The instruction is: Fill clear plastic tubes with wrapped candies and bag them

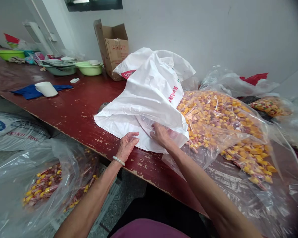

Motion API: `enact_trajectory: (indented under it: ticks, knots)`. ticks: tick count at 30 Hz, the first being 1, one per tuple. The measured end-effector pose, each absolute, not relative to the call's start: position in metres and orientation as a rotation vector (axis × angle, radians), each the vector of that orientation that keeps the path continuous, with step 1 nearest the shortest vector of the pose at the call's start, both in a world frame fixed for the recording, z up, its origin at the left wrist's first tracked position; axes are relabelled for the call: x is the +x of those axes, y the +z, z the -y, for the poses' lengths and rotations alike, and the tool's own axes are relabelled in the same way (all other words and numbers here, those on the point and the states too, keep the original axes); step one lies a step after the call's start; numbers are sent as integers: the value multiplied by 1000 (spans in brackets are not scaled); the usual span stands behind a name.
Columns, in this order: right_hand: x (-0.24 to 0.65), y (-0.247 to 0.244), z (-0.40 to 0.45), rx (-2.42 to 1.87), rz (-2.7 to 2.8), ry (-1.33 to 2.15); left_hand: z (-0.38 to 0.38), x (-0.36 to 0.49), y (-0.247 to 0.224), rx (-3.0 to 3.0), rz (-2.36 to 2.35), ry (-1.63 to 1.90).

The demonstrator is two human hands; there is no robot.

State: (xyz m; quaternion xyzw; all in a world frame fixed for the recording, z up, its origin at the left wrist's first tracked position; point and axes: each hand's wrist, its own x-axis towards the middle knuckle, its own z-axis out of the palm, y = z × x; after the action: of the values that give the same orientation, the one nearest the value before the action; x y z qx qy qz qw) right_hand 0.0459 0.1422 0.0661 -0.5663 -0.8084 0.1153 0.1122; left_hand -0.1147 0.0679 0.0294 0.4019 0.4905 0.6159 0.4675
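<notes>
A large white woven sack [151, 91] with red print lies across the table, its mouth toward me. My right hand [162, 135] is at that mouth, fingers a little apart against the clear plastic inside; I see nothing held in it. My left hand [127, 145], with a beaded bracelet [118, 161] at the wrist, is at the sack's lower edge. Its fingers are bent but apart from the thumb, and nothing shows between them. Right of the sack, a big clear plastic bag [216, 115] holds many small pieces with yellow caps.
A white cup [46, 89] lies tipped on a blue cloth [27, 92]. Green basins [90, 69] and a cardboard box [116, 53] stand farther back. Below the table edge, at left, another clear bag [64, 185] holds yellow-capped pieces, near a printed sack [17, 132].
</notes>
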Motion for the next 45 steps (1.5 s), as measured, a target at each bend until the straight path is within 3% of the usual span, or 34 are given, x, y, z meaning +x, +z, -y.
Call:
enact_trajectory:
  ticks: [3, 9, 11, 15, 20, 28, 33, 36, 45]
  knots:
    - [46, 63, -119, -1435, 2357, 537, -68, -113, 32, 1039, -1147, 1556]
    - [43, 61, -115, -1028, 2188, 907, -66, -118, 43, 918, -814, 1080]
    - [48, 64, -129, -1072, 2349, 801, -65, -124, 42, 767, -797, 1039]
    - [61, 66, -163, -1412, 2554, 251, -61, -134, 38, 467, -731, 1156]
    - [68, 58, -187, -1559, 2599, 121, -59, -138, 39, 430, -636, 1192]
    - [71, 60, -168, -1429, 2447, 190, -61, -126, 41, 479, -712, 1219]
    - [67, 50, -128, -1088, 1964, 785, -61, -117, 44, 419, -753, 1210]
    - [64, 49, -109, -986, 1792, 960, -58, -110, 47, 423, -773, 1231]
    - [66, 47, -63, -754, 2071, 505, -45, -88, 41, 401, -642, 1170]
